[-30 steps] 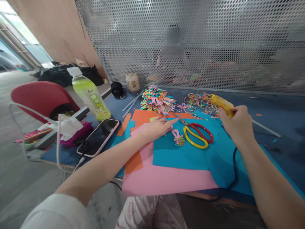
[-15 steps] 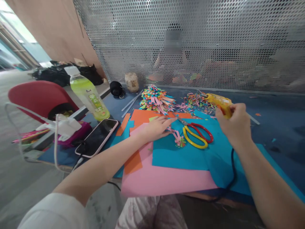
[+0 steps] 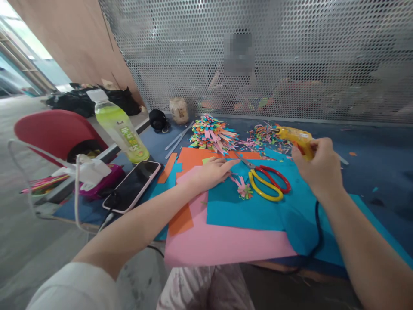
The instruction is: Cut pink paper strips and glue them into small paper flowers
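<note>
Yellow glue gun (image 3: pixel 295 136), nozzle leftward, gripped in the right fingers (image 3: pixel 322 147); fringed paper cluster (image 3: pixel 244 189), pink, green and orange, lying just beside the left fingers (image 3: pixel 230 164).

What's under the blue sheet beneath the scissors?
Pink paper shows past the left and near edges of the blue sheet; whatever else that sheet covers cannot be seen.
</note>
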